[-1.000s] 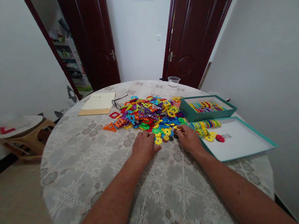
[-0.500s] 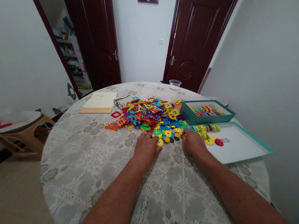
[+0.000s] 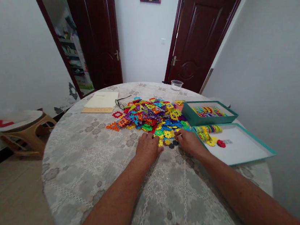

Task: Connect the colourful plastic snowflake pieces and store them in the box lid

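Note:
My left hand lies at the near edge of a heap of colourful plastic connecting pieces, thumb spread away from its fingers, beside a few yellow flower discs. The fingertips of my right hand are pinched together at the heap's right front, on what looks like a small flower disc, mostly hidden by the fingers. Dark discs lie on the tablecloth between my hands. Right of my right hand, a white box lid holds rows of stacked discs, loose yellow ones and a red disc.
Behind the lid stands a green box with rows of colourful pieces inside. Eyeglasses and a paper pad lie at the back left. A clear plastic bowl sits at the far edge of the round table.
My right hand has moved slightly left, closer to my left hand, fingertips still pinched. My left hand stays in nearly the same place. The view has shifted slightly.

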Demonstrator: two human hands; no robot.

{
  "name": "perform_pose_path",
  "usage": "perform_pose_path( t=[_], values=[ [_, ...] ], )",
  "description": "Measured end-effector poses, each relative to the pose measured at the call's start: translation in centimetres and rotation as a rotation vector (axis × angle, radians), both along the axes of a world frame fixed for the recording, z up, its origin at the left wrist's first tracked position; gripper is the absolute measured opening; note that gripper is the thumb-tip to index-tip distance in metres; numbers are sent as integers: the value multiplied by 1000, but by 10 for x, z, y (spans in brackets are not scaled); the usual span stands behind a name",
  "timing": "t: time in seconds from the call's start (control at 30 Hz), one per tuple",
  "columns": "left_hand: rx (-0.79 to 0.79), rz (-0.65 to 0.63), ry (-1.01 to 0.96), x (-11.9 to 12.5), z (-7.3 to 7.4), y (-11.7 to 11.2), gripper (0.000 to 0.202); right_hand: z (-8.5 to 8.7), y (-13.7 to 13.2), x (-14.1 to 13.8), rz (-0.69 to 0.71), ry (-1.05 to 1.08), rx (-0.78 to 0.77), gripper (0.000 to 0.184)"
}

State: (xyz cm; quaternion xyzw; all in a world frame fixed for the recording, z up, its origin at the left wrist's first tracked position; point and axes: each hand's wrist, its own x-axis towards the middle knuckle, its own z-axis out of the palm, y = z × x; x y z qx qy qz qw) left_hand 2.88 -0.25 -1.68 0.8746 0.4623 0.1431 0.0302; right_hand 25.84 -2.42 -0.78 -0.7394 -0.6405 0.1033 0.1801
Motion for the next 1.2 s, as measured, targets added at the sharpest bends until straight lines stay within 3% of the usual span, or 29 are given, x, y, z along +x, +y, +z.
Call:
perform_pose_path(
  t=[0.33, 0.67, 0.8, 0.93, 1.2],
  values=[
    [-62, -18, -74, 0, 4, 1, 33, -9, 5, -40, 236, 112, 97, 21],
    [-163, -36, -147, 2, -2, 4, 35, -7, -8, -38, 374, 140, 174, 24],
    [-175, -34, -220, 4, -6, 6, 36, -5, -13, -36, 454, 198, 118, 41],
    [-222, -17, -263, 5, -2, 5, 37, -6, -14, -39, 459, 244, 124, 51],
    [-285, 10, -378, 8, 5, 2, 41, -10, -9, -42, 447, 329, 136, 46]
  ],
)
